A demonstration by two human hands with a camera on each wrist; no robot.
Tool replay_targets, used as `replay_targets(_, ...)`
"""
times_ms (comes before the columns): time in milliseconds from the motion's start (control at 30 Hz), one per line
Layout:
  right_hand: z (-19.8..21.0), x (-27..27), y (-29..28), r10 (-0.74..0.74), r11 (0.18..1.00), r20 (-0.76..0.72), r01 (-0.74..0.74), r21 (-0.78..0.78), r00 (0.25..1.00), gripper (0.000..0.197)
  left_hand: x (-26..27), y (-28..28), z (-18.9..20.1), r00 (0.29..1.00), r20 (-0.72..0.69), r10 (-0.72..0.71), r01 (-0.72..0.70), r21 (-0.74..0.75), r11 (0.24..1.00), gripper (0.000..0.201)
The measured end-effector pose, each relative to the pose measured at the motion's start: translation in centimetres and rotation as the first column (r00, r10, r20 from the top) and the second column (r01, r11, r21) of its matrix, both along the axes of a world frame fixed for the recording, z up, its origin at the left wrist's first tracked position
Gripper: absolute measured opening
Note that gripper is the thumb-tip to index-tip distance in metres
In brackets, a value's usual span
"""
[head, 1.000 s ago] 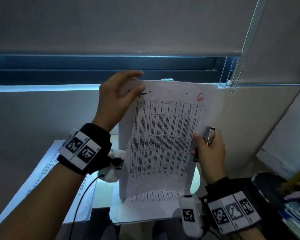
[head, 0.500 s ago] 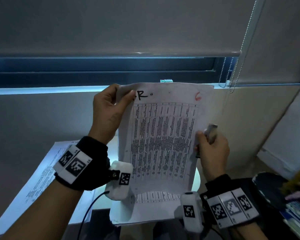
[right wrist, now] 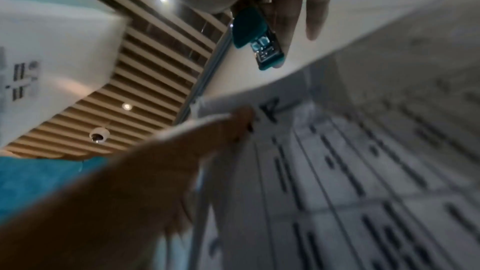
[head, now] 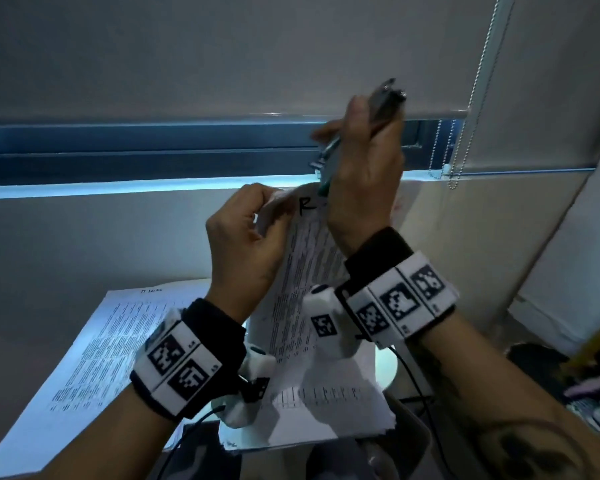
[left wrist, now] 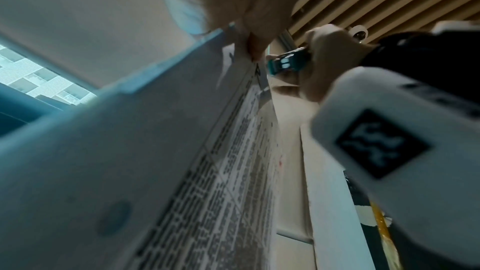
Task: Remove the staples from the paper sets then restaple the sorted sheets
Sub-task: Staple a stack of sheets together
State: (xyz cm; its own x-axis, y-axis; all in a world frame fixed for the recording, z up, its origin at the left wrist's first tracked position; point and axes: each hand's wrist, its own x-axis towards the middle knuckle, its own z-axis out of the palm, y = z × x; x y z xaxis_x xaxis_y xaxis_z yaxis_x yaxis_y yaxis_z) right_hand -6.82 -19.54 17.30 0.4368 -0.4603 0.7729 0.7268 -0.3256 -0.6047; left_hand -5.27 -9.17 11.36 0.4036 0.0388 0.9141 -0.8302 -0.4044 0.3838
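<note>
while the grey roller blind point(head: 222, 53) fills the top of the head view, with its beaded pull chain point(head: 478, 81) hanging at the right, the action sits low and centre. on the desk at the left lies a flat white sheet of printed text point(head: 94, 348), and more white printed pages point(head: 319, 420) lie under the wrists.

now the main thing: the white paper set with a printed table and a black handwritten "r" at its top point(head: 312, 268) is held up off the desk, nearly upright, long axis running from the desk up toward the window, top edge uppermost, printed face toward the person.

left hand point(head: 246, 244) comes up from below, wrist bent, fingers curled, thumb and fingertips pinching the top left corner of the paper set just beside the "r"; the corner looks folded over a little there. right hand point(head: 364, 171) is raised higher, back of the hand toward the camera, fingers wrapped round the small teal and silver stapler point(head: 326, 164). stapler's long axis runs steeply, rear end sticking up above the fist, nose pointing down at the top edge of the paper set, just right of the "r". from the right wrist view the stapler point(right wrist: 257, 38) shows its metal mouth aimed at the sheet edge; whether it touches the paper, cannot tell.
</note>
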Motion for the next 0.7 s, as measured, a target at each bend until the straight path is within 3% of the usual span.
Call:
replay_targets(200,-1.7,0.7,0.7,-0.165,0.968,0.111,0.182,-0.17,0.98,0.046,-1.0,-0.3,0.2,1.0,0.012,0.002,-0.002,-0.017,1.0,0.014)
replay_targets(300,-2.1,1.0,0.9,-0.17,0.962,0.134,0.194,-0.192,0.976,0.043,-1.1,-0.4,0.1,1.0,0.008,-0.005,0.005,-0.027,1.0,0.013)
replay_targets(500,-1.7,1.6,1.2,-0.076,0.982,0.085,0.089,-0.168,0.993,0.015,-1.3,-0.5,-0.3,0.998,-0.035,-0.043,0.042,-0.039,0.998,0.013)
replay_targets(567,-1.6,1.9,1.1,-0.059,0.985,0.072,0.07,-0.156,0.996,0.024,-1.4,-0.5,-0.1,0.986,-0.113,-0.123,0.117,-0.056,0.992,0.007)
replay_targets(700,-1.8,2.4,0.8,-0.064,0.986,0.077,0.075,-0.146,0.995,0.034,-1.4,-0.6,0.6,0.948,-0.222,-0.228,0.212,-0.095,0.973,0.025)
